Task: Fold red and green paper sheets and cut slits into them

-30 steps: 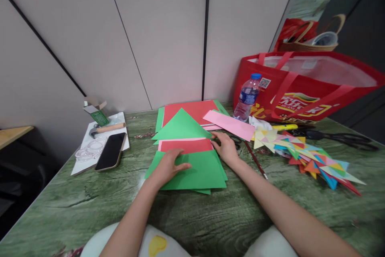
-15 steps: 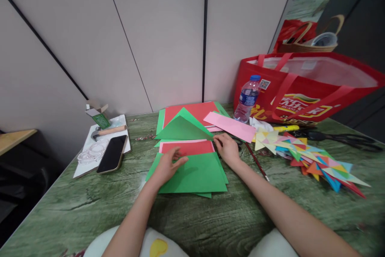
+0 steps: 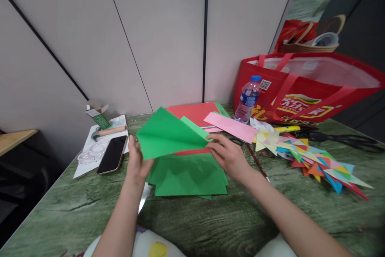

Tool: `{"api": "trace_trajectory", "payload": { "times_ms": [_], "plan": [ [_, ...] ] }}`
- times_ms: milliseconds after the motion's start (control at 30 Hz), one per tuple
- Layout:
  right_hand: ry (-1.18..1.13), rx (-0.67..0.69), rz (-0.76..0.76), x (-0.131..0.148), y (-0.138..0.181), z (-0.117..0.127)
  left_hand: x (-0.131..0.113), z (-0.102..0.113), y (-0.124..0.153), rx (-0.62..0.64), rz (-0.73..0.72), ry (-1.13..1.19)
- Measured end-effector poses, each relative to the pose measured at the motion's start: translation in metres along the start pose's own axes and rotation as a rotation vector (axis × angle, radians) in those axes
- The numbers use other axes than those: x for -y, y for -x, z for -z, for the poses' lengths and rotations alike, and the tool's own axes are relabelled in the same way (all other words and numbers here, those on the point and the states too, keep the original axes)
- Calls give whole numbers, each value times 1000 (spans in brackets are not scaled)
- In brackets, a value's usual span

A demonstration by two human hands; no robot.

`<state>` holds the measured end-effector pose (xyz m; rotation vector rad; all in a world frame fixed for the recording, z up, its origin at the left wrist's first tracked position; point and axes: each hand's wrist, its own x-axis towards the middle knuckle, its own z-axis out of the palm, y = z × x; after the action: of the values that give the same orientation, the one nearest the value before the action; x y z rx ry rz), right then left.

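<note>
A folded green sheet of paper [image 3: 168, 138] is lifted above the table, tilted, with a crease running across it. My right hand [image 3: 227, 154] is closed in a pinch on its right corner. My left hand [image 3: 138, 160] stands at its left edge with fingers raised and apart, partly hidden by the sheet; whether it bears on the paper is unclear. Beneath lie green sheets [image 3: 191, 177], with a strip of red paper showing above them. Behind is a stack topped by a red sheet [image 3: 195, 113], with a pink paper strip [image 3: 231, 126] across its right side.
On the left, a white sheet [image 3: 87, 164] carries a phone [image 3: 112, 154], a hammer [image 3: 111, 130] and a small box [image 3: 100, 117]. To the right are a bottle [image 3: 248, 100], a red bag [image 3: 300, 96], a brush [image 3: 257, 160], scissors [image 3: 345, 138] and folded colored paper pieces [image 3: 313, 156].
The folded green sheet has been raised and tilted leftward, off the stack. My right hand still pinches its corner. My left hand has moved left from the lower sheets to the raised sheet's edge.
</note>
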<state>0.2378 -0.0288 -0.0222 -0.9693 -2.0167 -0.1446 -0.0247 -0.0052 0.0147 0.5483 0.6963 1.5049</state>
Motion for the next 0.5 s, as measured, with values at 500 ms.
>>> {"api": "trace_trajectory", "payload": {
  "times_ms": [500],
  "plan": [
    [-353,267,-101,14,-1,2,2,5,5,3,201,-289]
  ]
}}
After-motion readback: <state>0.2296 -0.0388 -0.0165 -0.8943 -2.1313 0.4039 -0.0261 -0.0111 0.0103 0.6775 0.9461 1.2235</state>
